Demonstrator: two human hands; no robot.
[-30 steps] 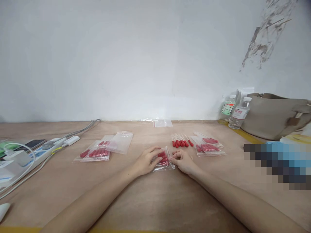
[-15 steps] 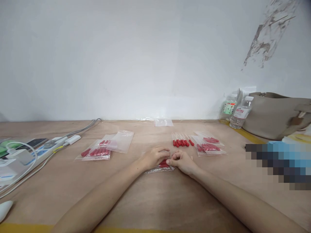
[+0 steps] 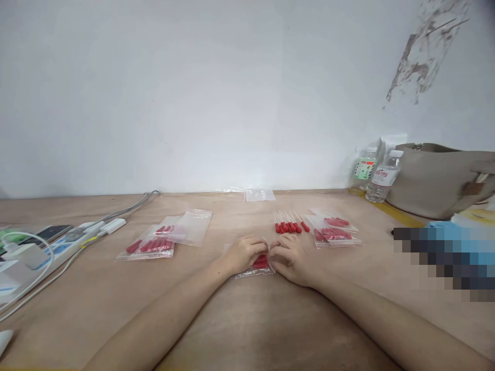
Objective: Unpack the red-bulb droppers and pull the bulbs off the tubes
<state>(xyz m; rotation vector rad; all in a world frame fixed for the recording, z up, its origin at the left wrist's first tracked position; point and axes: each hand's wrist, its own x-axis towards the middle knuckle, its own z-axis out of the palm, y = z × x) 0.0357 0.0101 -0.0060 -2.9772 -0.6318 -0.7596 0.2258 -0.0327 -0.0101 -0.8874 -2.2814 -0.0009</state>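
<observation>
A clear zip bag (image 3: pixel 252 272) with several red-tipped swabs (image 3: pixel 260 262) in it lies flat on the table, partly covered by my hands. My left hand (image 3: pixel 247 253) rests over its upper left part, fingers curled and closed on the plastic. At the bag's right edge is my right hand (image 3: pixel 291 259), its fingers bent and gathered on the plastic; the fingertips are partly hidden. Just beyond my right hand, loose red-tipped swabs (image 3: pixel 288 226) lie in a row, white sticks pointing at the wall.
Filled zip bags lie in a left pile (image 3: pixel 149 246) and a right pile (image 3: pixel 333 235). An unfilled zip bag (image 3: pixel 194 226) overlaps the left pile. A power strip (image 3: pixel 62 247) with cables is at left. Two bottles (image 3: pixel 382 176) and a grey handbag (image 3: pixel 433 180) stand at right.
My right hand has turned palm-down, its thumb and fingers shifting at the bag's right edge. My left hand stays on the bag. The whole view has shifted slightly.
</observation>
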